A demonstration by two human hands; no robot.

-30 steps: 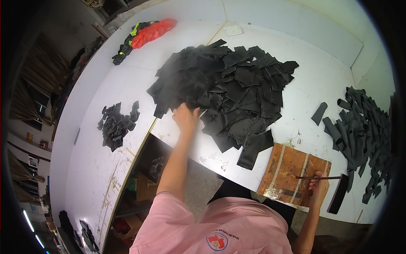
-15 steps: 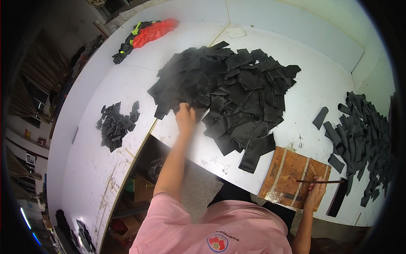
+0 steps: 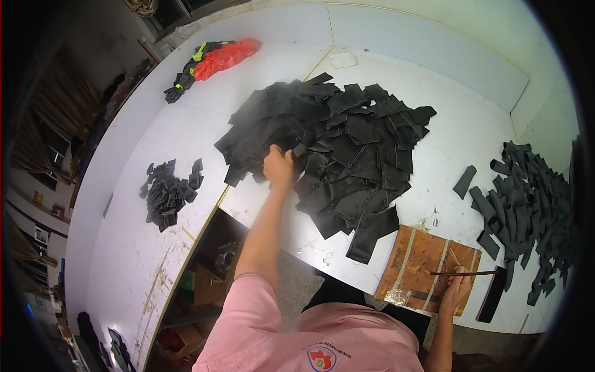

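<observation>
My left hand (image 3: pixel 279 166) is at the near edge of a big heap of flat black fabric pieces (image 3: pixel 365 139). Its fingers are bent closed on a piece of the black fabric, and the fingertips are partly hidden. Over a worn brown board (image 3: pixel 406 263) at the table's front edge, my right hand (image 3: pixel 457 290) is closed around a thin dark rod (image 3: pixel 443 273). A thin pale stick (image 3: pixel 453 255) pokes up beside those fingers. By the rod's right end lies a long black strip or block (image 3: pixel 493 296).
To the right lies a pile of narrow, tube-like black pieces (image 3: pixel 520 211). A smaller heap of black pieces (image 3: pixel 167 195) sits on the left table. Farther back are a red plastic bag (image 3: pixel 226 60) and a white scrap (image 3: pixel 343 59). An open gap with a shelf separates the table fronts.
My left hand has shifted a little to the right along the heap's near edge. My right hand keeps its place over the board, and the whole view has tilted slightly.
</observation>
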